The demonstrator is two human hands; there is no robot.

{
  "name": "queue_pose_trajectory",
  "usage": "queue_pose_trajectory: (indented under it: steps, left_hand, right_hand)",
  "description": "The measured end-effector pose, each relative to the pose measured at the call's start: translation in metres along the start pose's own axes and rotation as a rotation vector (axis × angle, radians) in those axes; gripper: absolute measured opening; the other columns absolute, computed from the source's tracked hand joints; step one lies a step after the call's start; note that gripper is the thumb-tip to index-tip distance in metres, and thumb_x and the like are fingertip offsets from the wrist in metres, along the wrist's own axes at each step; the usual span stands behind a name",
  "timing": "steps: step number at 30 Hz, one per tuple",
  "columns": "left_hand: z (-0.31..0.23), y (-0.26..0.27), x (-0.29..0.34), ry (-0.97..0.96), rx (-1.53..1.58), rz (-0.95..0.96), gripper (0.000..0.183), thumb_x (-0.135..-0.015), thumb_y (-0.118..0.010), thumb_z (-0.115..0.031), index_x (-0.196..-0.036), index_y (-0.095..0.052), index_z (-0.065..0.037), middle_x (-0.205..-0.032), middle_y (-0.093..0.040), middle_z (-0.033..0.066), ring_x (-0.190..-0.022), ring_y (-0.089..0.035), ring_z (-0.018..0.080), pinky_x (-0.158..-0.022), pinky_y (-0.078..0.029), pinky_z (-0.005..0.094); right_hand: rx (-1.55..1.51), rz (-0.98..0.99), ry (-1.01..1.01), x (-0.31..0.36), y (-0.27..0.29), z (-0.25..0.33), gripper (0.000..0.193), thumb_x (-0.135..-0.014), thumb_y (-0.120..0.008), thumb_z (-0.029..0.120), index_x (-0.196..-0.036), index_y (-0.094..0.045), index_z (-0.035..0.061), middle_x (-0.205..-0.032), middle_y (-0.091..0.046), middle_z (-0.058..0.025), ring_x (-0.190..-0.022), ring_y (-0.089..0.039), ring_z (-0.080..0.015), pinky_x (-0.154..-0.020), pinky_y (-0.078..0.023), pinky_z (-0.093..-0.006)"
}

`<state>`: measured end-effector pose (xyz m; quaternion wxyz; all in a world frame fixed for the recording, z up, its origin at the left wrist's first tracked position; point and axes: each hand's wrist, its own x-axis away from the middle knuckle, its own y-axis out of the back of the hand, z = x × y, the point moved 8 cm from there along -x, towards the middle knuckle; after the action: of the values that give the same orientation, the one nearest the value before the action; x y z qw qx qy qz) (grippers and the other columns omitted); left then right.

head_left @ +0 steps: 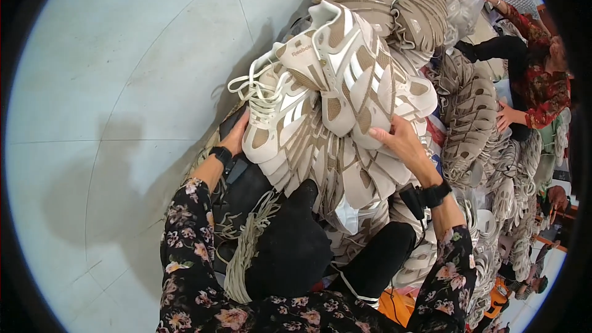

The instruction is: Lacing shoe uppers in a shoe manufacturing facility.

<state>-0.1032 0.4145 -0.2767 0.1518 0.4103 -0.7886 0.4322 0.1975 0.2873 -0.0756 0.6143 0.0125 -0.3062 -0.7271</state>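
Observation:
A large stack of beige and white sneaker uppers (330,154), nested one over another, lies in front of my knees. At its left edge is an upper with cream laces (265,108). My left hand (237,132) is at the side of this laced upper, its fingers mostly hidden behind it. At the right, my right hand (401,142) grips the toe end of a sneaker upper (361,74) at the top of the stack, thumb on its outer face. A bundle of loose pale laces (246,256) hangs over my left leg.
Brown nested uppers tied in a bundle (394,6) lie beyond the stack. Further rows of uppers (468,117) fill the right side. A person in a red patterned sleeve (542,105) sits there, one hand on a clear plastic bag (459,9). Pale floor tiles (123,86) stretch left.

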Motion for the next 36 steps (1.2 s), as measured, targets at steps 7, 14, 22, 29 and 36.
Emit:
queue_pose_trajectory:
  steps: [7, 14, 22, 29, 36]
  left_hand:
    - [-0.005, -0.029, 0.020, 0.011, 0.102, 0.118, 0.064, -0.085, -0.053, -0.049, -0.133, -0.037, -0.010, -0.133, -0.042, 0.0074, -0.118, -0.044, 0.0209, -0.098, -0.038, 0.0350]
    - [-0.075, -0.152, 0.066, -0.164, -0.147, 0.437, 0.081, -0.073, -0.068, -0.028, -0.138, -0.024, -0.005, -0.130, -0.043, 0.0103, -0.114, -0.047, 0.0181, -0.095, -0.041, 0.0310]
    - [-0.020, -0.346, 0.131, -0.635, -1.303, 1.004, 0.109, -0.059, -0.077, -0.051, -0.140, -0.019, -0.006, -0.135, -0.021, 0.0142, -0.126, -0.025, 0.0283, -0.100, -0.030, 0.0392]
    - [0.027, -0.402, 0.161, -0.529, -1.465, 1.298, 0.108, -0.061, -0.073, -0.058, -0.142, -0.018, -0.014, -0.134, -0.019, 0.0180, -0.126, -0.022, 0.0349, -0.102, -0.024, 0.0402]
    - [0.039, -0.406, 0.179, -0.392, -1.526, 1.327, 0.102, -0.064, -0.074, -0.052, -0.141, -0.021, -0.013, -0.135, -0.020, 0.0198, -0.128, -0.020, 0.0354, -0.106, -0.019, 0.0401]
  right_hand:
    - [0.139, 0.012, 0.010, 0.042, 0.005, 0.029, 0.032, -0.079, -0.066, 0.024, -0.092, -0.062, -0.0042, -0.069, -0.062, -0.0085, -0.064, -0.050, -0.0080, -0.059, -0.042, -0.0260]
    - [0.278, -0.342, 0.159, 0.221, 0.087, 0.059, 0.051, -0.066, -0.069, 0.030, -0.103, -0.059, -0.0038, -0.090, -0.062, -0.0156, -0.079, -0.061, -0.0252, -0.069, -0.046, -0.0341]
    - [-0.426, -0.844, -0.007, 0.430, 0.188, -0.094, 0.041, -0.077, -0.064, 0.022, -0.108, -0.055, -0.0047, -0.095, -0.062, -0.0056, -0.082, -0.059, -0.0144, -0.074, -0.046, -0.0272]
    - [-0.493, -0.765, -0.379, 0.453, 0.207, -0.225, 0.020, -0.084, -0.057, 0.021, -0.099, -0.057, 0.0071, -0.088, -0.061, 0.0010, -0.074, -0.057, -0.0081, -0.062, -0.045, -0.0217]
    - [0.801, -0.570, -0.307, 0.422, 0.173, -0.113, 0.043, -0.071, -0.068, 0.017, -0.105, -0.052, -0.0035, -0.081, -0.058, -0.0117, -0.069, -0.056, -0.0197, -0.061, -0.045, -0.0359]
